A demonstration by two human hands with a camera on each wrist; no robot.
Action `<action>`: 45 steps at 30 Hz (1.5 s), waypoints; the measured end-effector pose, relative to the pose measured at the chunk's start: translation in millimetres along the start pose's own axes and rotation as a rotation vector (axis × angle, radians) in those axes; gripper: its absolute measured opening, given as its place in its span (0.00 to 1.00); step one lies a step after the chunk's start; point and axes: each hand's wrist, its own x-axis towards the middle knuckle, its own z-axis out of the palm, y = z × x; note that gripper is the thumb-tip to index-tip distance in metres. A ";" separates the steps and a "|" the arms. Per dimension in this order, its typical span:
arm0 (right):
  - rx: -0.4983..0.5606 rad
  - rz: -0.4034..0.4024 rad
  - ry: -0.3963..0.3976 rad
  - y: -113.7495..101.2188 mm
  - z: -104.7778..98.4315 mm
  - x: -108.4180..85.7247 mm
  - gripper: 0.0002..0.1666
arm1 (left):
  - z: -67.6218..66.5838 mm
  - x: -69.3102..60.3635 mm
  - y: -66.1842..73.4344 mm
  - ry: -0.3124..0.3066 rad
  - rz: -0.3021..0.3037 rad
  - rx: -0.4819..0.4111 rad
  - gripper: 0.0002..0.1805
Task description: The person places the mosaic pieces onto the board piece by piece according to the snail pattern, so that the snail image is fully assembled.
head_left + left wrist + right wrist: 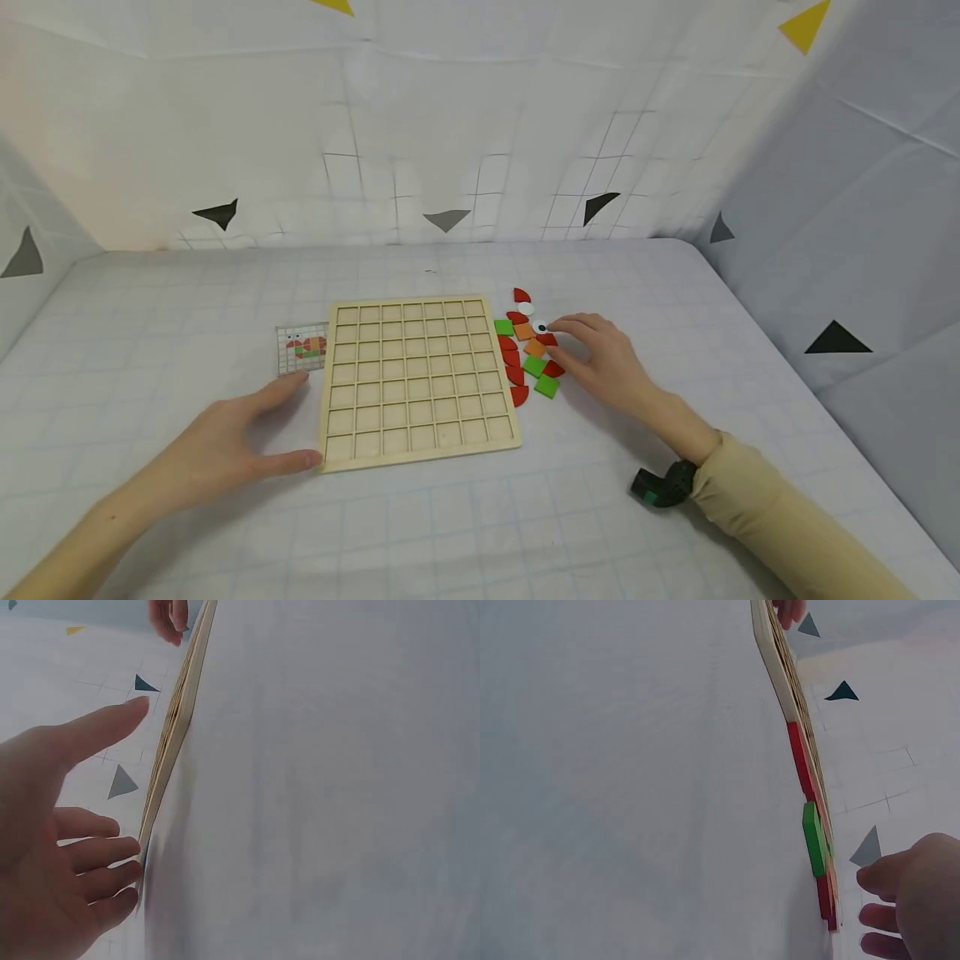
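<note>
A pale wooden grid board [418, 387] lies flat on the table, its square cells bare. My left hand [217, 446] is spread at its left side, with the thumb at the near left corner and the index finger by a small picture card [302, 348]. Right of the board is a loose cluster of flat pieces: red rounded ones [519, 396], green squares [547, 386], orange squares [523, 332] and a plain white disc [526, 309]. Over the cluster's right side reaches my right hand [607, 362], thumb and index apart, index tip beside a white eye disc [539, 327].
A white grid-printed cloth [480, 525] covers the table. Behind it rises a white backdrop [480, 125] with black, grey and yellow triangles, and another panel [847, 250] stands at the right. A dark device [663, 485] is at my right wrist.
</note>
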 end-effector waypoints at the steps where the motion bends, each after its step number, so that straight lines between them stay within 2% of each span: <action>1: 0.020 -0.011 0.012 0.0 1.7 1.0 0.17 | 1.5 0.5 0.5 -0.004 0.006 -0.014 0.61; 4: 0.086 -0.038 0.025 -0.2 6.8 4.6 0.15 | 5.9 1.5 1.5 -0.023 0.011 -0.045 0.64; 9: 0.179 -0.088 -0.009 -0.6 16.0 12.4 0.15 | 12.9 2.1 3.1 -0.040 0.019 -0.071 0.67; 13: 0.208 -0.127 -0.041 -1.8 22.5 17.7 0.15 | 18.7 3.4 3.3 -0.026 0.039 -0.076 0.67; 18: 0.197 -0.152 -0.038 -3.4 28.6 23.1 0.13 | 23.8 5.8 1.8 -0.005 0.056 -0.053 0.66; 29: 0.187 -0.144 -0.048 -3.9 39.6 33.8 0.11 | 26.4 10.7 0.2 0.005 0.061 -0.034 0.66; 39: 0.181 -0.086 -0.027 -2.9 43.4 31.7 0.10 | 28.3 10.9 -0.3 0.025 0.054 -0.031 0.65; 45: 0.187 -0.087 0.006 -1.2 45.7 31.4 0.10 | 28.6 11.0 -1.5 0.027 0.061 -0.023 0.65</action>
